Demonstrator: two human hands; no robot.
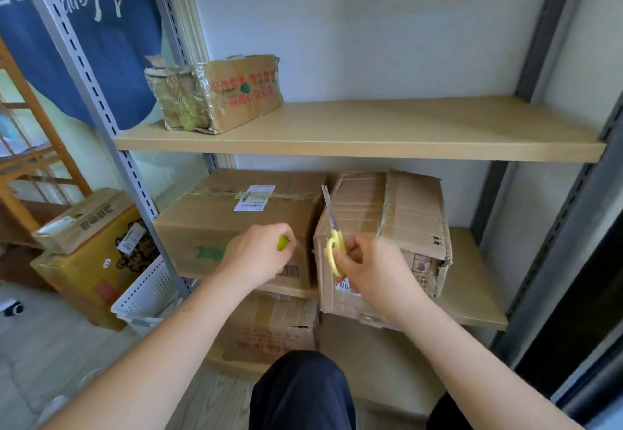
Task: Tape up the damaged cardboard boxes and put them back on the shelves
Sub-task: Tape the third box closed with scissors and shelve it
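Nearest: person's knee in dark trousers (pixel 300 392) at bottom centre, both bare forearms reaching fwd over it.

Left hand (pixel 256 256) curled round a small green item (pixel 282 242); only a tip shows, can't tell what it is. Hand sits in front of the left box (pixel 236 227) on the middle shelf (pixel 472 281).

Right hand (pixel 367 264) grips yellow-handled scissors (pixel 332 227), fingers thru the loops, blades pointing up & slightly left, in the gap btwn the two mid-shelf boxes. Hands near each other, not touching.

Left box: brown, white shipping label on top, tape strip across the lid, green print & barcode on front. Right box (pixel 397 227): worn, taped over w/ clear tape, torn at its right front corner, overhangs the shelf's front edge. The 2 boxes stand just beside each other.

Below them, another carton w/ red print (pixel 269 335), creased.

Left of the rack, on the floor: white perforated basket (pixel 148 291), yellow printed box (pixel 91 267) w/ a smaller carton (pixel 81 220) on top.

Further up: upper shelf (pixel 371 133) carries a small battered box (pixel 219 92), red lettering, one end wrapped in clear tape, at the left end.

Far left: wooden frame (pixel 30 160), navy cloth w/ white lettering (pixel 84 25).
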